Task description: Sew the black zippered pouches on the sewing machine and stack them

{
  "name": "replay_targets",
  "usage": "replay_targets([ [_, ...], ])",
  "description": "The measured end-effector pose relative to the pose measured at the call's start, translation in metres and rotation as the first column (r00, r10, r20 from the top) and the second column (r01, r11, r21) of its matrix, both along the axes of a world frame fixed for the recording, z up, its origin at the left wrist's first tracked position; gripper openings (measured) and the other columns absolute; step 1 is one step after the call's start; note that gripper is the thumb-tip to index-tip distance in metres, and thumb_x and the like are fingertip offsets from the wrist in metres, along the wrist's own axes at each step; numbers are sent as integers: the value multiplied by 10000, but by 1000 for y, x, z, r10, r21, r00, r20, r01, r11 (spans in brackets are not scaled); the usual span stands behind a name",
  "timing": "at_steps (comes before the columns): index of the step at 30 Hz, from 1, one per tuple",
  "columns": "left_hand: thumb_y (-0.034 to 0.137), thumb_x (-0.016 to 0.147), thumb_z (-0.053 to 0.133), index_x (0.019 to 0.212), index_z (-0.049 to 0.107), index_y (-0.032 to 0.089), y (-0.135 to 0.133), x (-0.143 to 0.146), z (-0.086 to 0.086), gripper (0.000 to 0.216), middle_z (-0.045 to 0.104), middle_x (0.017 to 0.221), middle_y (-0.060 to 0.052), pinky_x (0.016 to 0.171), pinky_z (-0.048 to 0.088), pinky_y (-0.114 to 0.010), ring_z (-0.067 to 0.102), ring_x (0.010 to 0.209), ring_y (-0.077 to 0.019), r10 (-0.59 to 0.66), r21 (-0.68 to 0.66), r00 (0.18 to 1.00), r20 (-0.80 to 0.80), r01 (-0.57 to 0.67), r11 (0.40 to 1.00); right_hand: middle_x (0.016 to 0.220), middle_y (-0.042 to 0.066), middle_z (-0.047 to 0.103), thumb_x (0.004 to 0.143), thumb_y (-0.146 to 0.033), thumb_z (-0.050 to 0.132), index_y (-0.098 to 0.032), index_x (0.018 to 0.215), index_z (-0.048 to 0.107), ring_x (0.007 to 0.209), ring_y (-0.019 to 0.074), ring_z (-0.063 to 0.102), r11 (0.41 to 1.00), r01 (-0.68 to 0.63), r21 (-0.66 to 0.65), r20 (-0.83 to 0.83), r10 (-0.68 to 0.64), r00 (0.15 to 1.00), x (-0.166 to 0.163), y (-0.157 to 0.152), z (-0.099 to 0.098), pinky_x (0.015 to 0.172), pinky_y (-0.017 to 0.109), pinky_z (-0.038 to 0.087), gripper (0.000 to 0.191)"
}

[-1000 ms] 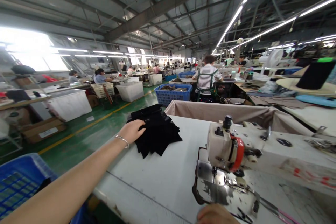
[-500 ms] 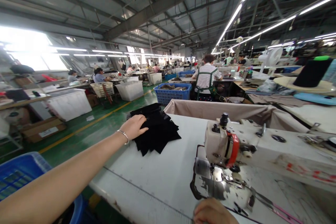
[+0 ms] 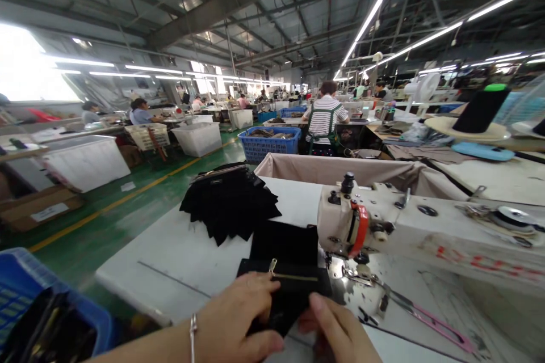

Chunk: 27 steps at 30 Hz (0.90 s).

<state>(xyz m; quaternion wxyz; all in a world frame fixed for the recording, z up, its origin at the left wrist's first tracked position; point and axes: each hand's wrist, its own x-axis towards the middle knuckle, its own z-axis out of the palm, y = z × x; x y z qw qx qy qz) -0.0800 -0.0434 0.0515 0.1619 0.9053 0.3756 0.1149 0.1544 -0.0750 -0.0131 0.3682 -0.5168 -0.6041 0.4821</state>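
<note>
Two-handed now on one zippered black piece (image 3: 293, 292) beside the sewing machine (image 3: 409, 232), off the dark pile (image 3: 230, 201). Pinching with right hand (image 3: 336, 326); resting left hand (image 3: 238, 312) on top, without clear grip.

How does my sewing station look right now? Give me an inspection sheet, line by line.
Surface: white tabletop with a sewing machine on the right.
Job's things: black zippered piece under the hands; fanned stack of black pieces farther left.
Clutter: pink-handled tool lying beside the machine.
Hands: left hand rests on the zippered piece; right hand touches its near right edge, grip unclear.
Cables: none made out on the tabletop.
Surroundings: blue basket holding dark items at lower left; co-worker in a striped top ahead; green floor.
</note>
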Motion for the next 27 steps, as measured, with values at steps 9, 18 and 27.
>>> replay_targets([
  [9,401,763,755,1281,560,206,51,40,-44,587,562,1265,-94,997,398,-476,488,1148,-294,256,64,965,59,-260,964,973,31,701,597,-107,391,-199,1052,661,954,222,643,991,-56,124,22,54,998,3,-4,-7,881,325,488,537],
  [18,115,701,590,779,561,168,25,44,-38,99,594,798,-20,729,420,-319,543,771,-189,202,-21,979,38,-201,979,727,13,658,832,-385,565,-189,923,662,685,187,619,998,58,-3,183,-57,981,12,-7,5,618,259,455,236],
  [27,325,796,723,995,654,140,-13,35,10,280,697,964,-67,813,459,-298,629,925,-226,451,-713,727,517,75,697,1010,55,654,856,-303,620,-232,860,668,975,205,620,910,-92,404,207,6,978,9,-16,44,846,288,495,86],
])
